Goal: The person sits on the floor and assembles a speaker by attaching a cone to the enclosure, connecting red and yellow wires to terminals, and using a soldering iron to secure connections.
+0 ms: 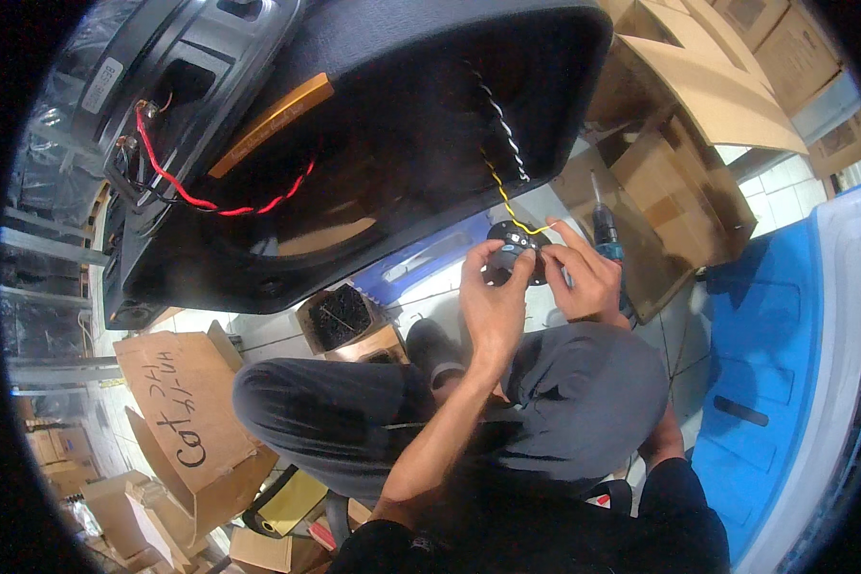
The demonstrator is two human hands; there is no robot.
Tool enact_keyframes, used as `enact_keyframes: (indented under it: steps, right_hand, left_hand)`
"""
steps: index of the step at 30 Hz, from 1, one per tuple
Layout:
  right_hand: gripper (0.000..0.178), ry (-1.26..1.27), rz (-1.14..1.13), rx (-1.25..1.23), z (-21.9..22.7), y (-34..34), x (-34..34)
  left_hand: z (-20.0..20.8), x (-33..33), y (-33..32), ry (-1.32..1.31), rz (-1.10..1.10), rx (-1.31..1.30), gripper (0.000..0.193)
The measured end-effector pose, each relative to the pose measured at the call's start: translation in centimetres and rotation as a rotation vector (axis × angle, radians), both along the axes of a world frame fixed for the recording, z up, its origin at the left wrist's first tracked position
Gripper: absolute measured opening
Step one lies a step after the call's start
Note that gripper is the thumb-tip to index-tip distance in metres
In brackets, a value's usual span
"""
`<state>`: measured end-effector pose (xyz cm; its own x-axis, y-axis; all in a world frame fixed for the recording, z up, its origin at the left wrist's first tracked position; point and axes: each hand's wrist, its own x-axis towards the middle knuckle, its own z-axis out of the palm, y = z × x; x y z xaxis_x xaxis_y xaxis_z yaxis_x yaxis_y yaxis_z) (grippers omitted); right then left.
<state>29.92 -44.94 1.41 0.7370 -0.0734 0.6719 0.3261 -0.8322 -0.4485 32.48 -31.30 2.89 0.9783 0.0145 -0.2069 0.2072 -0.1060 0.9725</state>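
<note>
My left hand (496, 301) is closed on a small round black tweeter (500, 233), thumb and fingers gripping its edge above my lap. My right hand (585, 282) pinches the end of a yellow-and-black twisted wire (503, 199) at the tweeter's back. Where wire and terminal meet is too small to make out. That wire runs out of a large black speaker cabinet (450, 43). A white-and-black twisted wire (503, 122) also hangs from it. On the cabinet's left rests a big loose speaker driver (187, 81), with a red-and-black wire (201, 203) leading into the opening.
An orange bar (273, 124) lies beside the driver. A cordless drill (606, 234) stands right of my hands, near an open cardboard box (679, 191). A small box of black screws (340, 318) sits below the cabinet. Left is a marked carton (177, 402); right, a blue plastic surface (756, 373).
</note>
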Motion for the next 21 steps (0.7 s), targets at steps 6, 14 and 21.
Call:
enact_keyframes:
  steps: [6,14,21]
  right_hand:
    - [0.01,-0.008,0.064,-0.069,0.6,-0.7,0.2]
    - [0.01,0.147,0.088,-0.133,2.1,-0.8,-0.2]
    - [0.01,0.182,0.136,-0.284,3.2,-1.2,0.6]
  left_hand:
    - [-1.4,-0.4,-0.1,-0.083,0.0,0.014,0.036]
    - [0.3,-1.0,-0.1,-0.114,-0.035,0.101,0.042]
    - [-0.1,-0.8,0.0,-0.198,-0.065,0.2,0.04]
